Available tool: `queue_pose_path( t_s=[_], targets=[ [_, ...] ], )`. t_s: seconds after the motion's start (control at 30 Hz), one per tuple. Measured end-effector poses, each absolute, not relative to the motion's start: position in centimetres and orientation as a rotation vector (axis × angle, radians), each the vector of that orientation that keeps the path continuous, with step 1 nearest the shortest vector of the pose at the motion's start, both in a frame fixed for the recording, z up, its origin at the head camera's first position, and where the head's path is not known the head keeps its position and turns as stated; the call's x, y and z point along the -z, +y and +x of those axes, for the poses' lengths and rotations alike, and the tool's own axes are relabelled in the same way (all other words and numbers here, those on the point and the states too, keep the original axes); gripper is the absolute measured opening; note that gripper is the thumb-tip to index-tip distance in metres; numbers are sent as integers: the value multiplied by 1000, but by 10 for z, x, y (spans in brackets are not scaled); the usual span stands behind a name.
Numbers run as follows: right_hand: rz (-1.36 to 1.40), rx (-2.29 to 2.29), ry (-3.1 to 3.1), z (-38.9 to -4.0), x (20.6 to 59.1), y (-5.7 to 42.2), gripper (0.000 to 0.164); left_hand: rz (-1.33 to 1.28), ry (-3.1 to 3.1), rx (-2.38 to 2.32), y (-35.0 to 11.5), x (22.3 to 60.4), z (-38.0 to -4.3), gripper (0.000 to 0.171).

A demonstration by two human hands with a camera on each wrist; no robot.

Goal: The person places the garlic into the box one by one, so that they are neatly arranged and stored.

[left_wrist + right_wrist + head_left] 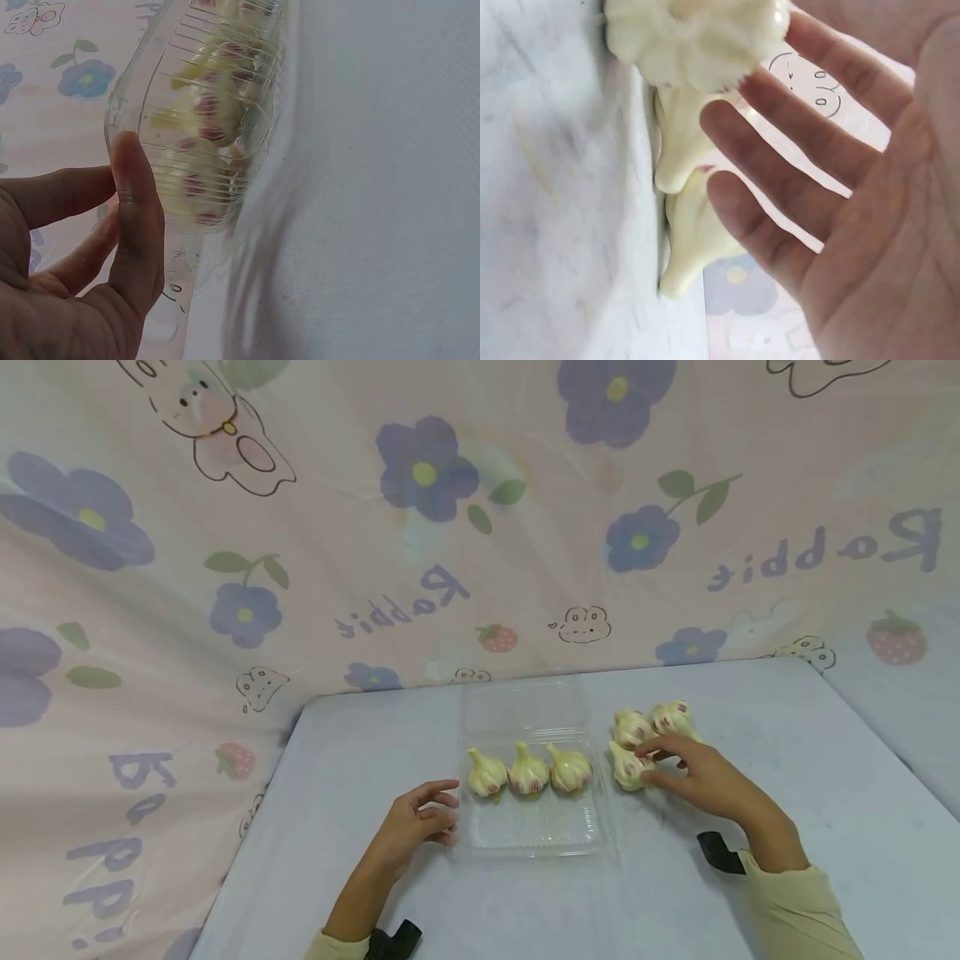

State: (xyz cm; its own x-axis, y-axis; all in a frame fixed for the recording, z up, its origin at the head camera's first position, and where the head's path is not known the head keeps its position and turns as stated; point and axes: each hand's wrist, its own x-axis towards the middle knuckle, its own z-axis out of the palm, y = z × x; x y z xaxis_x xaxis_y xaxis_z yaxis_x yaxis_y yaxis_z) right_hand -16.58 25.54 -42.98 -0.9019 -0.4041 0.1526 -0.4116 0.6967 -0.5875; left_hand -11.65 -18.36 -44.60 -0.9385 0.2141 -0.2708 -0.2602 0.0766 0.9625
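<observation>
Clear plastic clamshell container [528,835] lies open on the table, three garlic bulbs [528,770] in a row inside, stems pointing away. My left hand [420,822] is at its left side; in the left wrist view, thumb and fingertips pinch the rim [114,120]. To the right of the container, my right hand [705,777] reaches over a garlic bulb [627,768], thumb and forefinger at its right side. The right wrist view shows that bulb [697,41] large at the top, with the fingers spread and nearly straight. Two more bulbs [673,718] lie just behind it.
The container's raised lid [522,706] lies toward the back of the white-covered table [367,743]. Behind the table hangs a curtain [315,543] with printed flowers and rabbits. Dark camera mounts [720,853] sit at both wrists.
</observation>
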Motion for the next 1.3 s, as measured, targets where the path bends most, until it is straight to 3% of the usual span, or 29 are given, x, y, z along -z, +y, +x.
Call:
queue_pose_path(
  t_s=[0.27,0.57,1.3],
  targets=[
    [708,-1043,-2902,-163,427,260,16,-59,2013,-1928,-184,446,-116,54],
    [733,-1068,-2972,-167,430,260,51,-42,2010,-1934,-185,442,-119,53],
    [818,-1133,-2995,-165,435,253,64,-55,2026,-1915,-184,447,-118,52]
  ],
)
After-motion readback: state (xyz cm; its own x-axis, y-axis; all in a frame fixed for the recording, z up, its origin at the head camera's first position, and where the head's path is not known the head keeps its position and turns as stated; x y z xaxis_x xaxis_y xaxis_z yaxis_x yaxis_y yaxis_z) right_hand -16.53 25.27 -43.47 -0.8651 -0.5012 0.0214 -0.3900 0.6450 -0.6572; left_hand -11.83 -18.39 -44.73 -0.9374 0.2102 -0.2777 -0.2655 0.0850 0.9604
